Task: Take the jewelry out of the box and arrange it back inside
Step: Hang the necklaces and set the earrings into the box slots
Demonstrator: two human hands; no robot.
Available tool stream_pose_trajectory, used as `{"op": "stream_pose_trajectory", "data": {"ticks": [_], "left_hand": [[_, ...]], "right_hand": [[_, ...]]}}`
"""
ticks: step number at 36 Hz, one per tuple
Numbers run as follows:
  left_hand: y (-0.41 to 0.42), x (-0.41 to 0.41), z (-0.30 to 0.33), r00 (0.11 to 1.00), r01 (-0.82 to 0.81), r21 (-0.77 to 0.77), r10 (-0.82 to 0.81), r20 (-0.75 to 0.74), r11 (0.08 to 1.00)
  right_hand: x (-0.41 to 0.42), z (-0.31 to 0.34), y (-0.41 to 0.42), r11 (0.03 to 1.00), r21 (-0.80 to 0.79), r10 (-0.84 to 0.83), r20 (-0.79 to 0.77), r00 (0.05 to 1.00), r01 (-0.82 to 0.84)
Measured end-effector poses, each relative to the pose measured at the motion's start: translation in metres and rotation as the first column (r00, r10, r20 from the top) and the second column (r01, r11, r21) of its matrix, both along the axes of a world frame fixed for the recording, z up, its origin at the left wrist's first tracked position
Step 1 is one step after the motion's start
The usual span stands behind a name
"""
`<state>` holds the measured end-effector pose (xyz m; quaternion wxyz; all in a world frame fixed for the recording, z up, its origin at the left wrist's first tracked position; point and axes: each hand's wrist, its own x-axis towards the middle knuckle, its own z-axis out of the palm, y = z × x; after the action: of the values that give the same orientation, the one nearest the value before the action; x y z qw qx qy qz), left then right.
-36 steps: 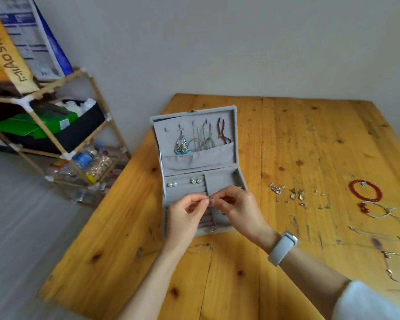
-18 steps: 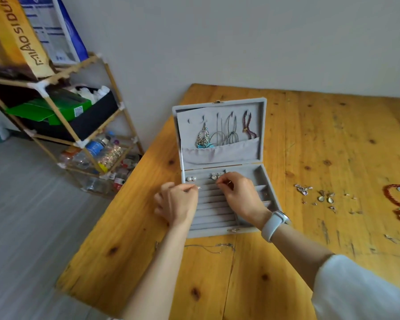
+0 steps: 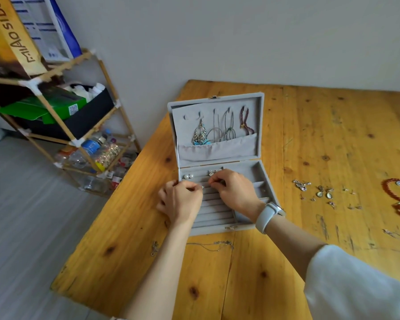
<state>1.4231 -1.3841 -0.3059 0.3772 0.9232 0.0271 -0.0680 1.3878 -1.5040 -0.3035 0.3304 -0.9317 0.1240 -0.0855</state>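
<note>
Grey velvet-lined jewelry box (image 3: 249, 158) stood open near the left edge of the wooden table (image 3: 310, 135), lid propped upright so the hooks inside it could carry hanging pieces: a silver filigree pendant (image 3: 200, 134), thin cord loops (image 3: 228, 130) and a braided purple bracelet (image 3: 245, 121), their lower ends tucked into the fabric pocket.

Both hands were over the padded ring rolls (image 3: 215, 211) in the base. Left hand (image 3: 180, 202) was curled at the box's left edge, fingertips pinching something small and silvery, probably an earring (image 3: 203, 187); too small to identify. Right hand (image 3: 234, 190) was curled, fingertips meeting at a roll slot; could not tell whether they gripped anything. Judgement: a stud was being pressed into the slot, one hand steadying while the other seated it.

Already seated in the top row: two pearl studs (image 3: 188, 176) and a silver pair (image 3: 212, 173).

Still loose on the table, right of the box: small silver earrings (image 3: 319, 191) and a red bead bracelet (image 3: 396, 190). A fine chain (image 3: 214, 245) lay just in front of the box. Judged partway through refilling.

Soft rolls should grip posts by friction; the chain is likely to tangle.
</note>
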Motion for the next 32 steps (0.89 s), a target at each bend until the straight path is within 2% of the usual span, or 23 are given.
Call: {"op": "stream_pose_trajectory", "data": {"ticks": [5, 12, 17, 22, 26, 32], "left_hand": [[0.002, -0.003, -0.001, 0.998, -0.008, -0.003, 0.008, 0.054, 1.000], [0.005, -0.006, -0.005, 0.986, 0.047, -0.061, -0.037, 0.162, 0.997], [0.004, -0.006, -0.005, 0.983, 0.054, -0.046, -0.045, 0.178, 0.997], [0.005, -0.005, -0.007, 0.983, 0.054, -0.060, -0.042, 0.181, 0.997], [0.005, -0.004, -0.008, 0.980, 0.056, -0.063, -0.043, 0.192, 0.996], [0.004, -0.002, -0.009, 0.978, 0.049, -0.048, -0.038, 0.206, 0.998]], "right_hand": [[0.003, 0.002, 0.000, 0.996, -0.078, 0.049, -0.010, 0.999, -0.050], [-0.002, -0.013, 0.005, 0.998, -0.061, -0.011, 0.109, 0.994, 0.017], [-0.002, -0.018, 0.004, 0.998, -0.058, 0.001, 0.142, 0.990, 0.007], [-0.002, -0.016, 0.002, 0.997, 0.044, -0.067, 0.209, 0.976, 0.059], [-0.003, -0.015, 0.001, 0.998, 0.057, -0.048, 0.203, 0.978, 0.037], [-0.001, -0.019, 0.006, 0.996, -0.092, -0.004, 0.170, 0.985, 0.019]]}}
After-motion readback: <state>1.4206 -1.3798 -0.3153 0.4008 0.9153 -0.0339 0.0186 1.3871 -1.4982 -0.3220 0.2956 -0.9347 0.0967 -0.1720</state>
